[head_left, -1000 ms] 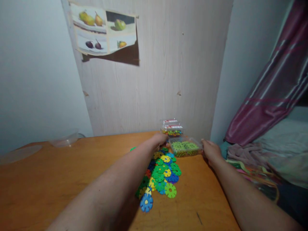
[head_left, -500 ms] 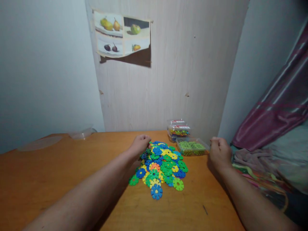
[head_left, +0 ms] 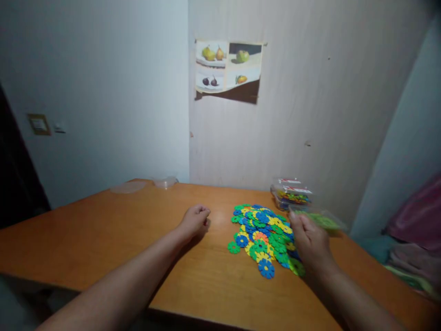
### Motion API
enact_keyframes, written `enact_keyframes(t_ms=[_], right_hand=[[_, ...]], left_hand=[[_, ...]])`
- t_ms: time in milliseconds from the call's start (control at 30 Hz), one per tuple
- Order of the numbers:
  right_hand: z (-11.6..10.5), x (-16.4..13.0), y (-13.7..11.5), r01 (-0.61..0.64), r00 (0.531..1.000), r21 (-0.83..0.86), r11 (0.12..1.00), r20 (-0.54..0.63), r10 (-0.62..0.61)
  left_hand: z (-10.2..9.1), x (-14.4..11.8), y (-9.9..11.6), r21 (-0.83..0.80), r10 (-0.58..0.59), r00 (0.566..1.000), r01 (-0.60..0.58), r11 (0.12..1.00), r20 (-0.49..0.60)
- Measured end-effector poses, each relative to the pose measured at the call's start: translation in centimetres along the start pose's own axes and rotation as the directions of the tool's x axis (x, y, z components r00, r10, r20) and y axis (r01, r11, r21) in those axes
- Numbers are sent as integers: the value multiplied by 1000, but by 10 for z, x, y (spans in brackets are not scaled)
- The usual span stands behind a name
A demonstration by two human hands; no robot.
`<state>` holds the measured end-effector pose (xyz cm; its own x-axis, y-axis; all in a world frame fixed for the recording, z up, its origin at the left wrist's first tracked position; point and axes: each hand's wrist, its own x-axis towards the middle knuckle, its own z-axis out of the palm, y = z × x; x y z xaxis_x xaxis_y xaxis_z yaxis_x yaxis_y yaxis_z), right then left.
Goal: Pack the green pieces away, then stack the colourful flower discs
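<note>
Resting on the orange surface (head_left: 86, 234), the left hand (head_left: 195, 219) is curled into a loose fist with nothing visible inside, just left of the pile of flower-shaped discs (head_left: 263, 232). The right hand (head_left: 308, 241), over the pile's right edge, grips a clear tray of green pieces (head_left: 322, 220), tilted and blurred. Risk: the tilted tray could spill over the surface edge nearby, or the forearm could scatter discs. Beyond stand 2 stacked boxes (head_left: 292, 193).
</note>
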<state>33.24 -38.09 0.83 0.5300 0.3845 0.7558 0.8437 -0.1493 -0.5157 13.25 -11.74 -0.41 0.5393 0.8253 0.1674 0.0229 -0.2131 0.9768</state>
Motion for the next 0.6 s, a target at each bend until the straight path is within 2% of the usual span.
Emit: enact_keyframes(t_ms=[133,233,300,433,600], right_hand=[[32,-10,-42,11,986,76,997,167,-24],[62,-18,-72,39,956,112,993,286,-70],[81,-24,-92,56,912,132,990,398,-104],[110,-36,-123,101,791,125,987,592,-156],[130,-45,-147,150,694,73,986,703,-157]], left_hand=[[-29,-8,-6,13,47,999,-47,999,3],[-54,-6,-16,61,37,999,-35,998,-27],[-71,-4,-25,124,57,996,-48,991,-69],[-101,-1,-39,263,87,988,-51,963,-126],[-116,6,-48,386,143,980,-78,919,-141]])
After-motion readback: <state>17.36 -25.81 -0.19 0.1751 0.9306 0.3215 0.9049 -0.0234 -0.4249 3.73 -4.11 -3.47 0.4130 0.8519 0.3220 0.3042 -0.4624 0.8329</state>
